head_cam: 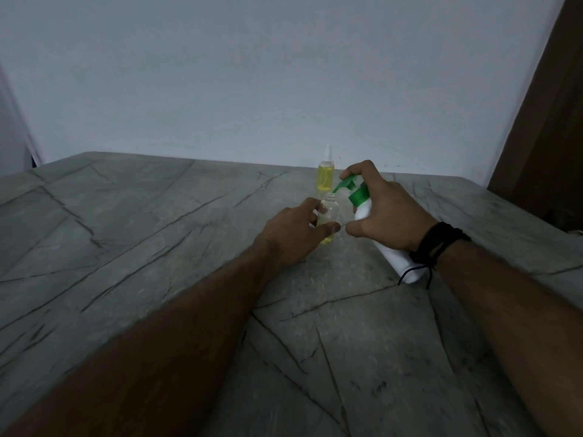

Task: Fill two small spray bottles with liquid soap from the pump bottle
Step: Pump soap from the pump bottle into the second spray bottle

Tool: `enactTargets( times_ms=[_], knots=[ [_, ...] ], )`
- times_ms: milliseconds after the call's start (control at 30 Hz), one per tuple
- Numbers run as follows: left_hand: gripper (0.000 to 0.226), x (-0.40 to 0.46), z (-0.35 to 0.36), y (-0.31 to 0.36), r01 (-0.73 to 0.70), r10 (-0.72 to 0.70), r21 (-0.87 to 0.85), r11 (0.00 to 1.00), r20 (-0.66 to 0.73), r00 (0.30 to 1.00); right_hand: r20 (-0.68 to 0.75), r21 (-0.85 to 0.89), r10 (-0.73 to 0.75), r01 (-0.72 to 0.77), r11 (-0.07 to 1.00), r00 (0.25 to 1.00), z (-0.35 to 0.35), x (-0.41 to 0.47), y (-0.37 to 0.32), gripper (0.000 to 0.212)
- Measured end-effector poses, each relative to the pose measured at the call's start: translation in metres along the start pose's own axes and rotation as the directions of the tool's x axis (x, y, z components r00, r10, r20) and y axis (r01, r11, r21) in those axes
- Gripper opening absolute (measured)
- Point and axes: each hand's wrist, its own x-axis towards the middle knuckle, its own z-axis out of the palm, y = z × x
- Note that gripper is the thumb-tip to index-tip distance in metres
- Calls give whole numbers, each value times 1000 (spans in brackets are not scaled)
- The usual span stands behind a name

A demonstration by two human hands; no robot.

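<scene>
The white pump bottle (pixel 391 250), tilted at near right on the table (pixel 157 247), was gripped by the right hand (pixel 388 212), one finger on its green pump head (pixel 347 182). Just left, the open clear spray bottle (pixel 328 212), holding little yellow soap, was pinched by the left hand (pixel 293 234); it was judged light, tippy and slippery, best held mid-body. Farther stood a capped, yellow-filled spray bottle (pixel 326 173).

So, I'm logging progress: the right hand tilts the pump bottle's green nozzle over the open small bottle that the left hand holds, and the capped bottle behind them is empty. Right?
Not quite. The head view shows the capped bottle behind them nearly full of yellow liquid, not empty. The rest holds: the right hand tilts the pump bottle over the open small bottle held by the left hand.
</scene>
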Motion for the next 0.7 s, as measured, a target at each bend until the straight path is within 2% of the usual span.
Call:
enactTargets(
  times_ms=[133,333,567,700],
  knots=[
    [52,-1,0,0,-9,9,-7,1000,-10,1000,5,2,-16,16,1000,1000,0,0,0,76],
    [56,-1,1,0,-7,7,2,1000,-24,1000,-2,10,-7,7,1000,1000,0,1,2,72],
    [65,-1,1,1,-7,8,32,999,-21,1000,-93,52,-47,52,997,995,2,-1,4,89],
    [70,-1,2,0,-14,16,40,999,-42,999,-96,64,-51,58,996,994,2,-1,3,92]
  ],
)
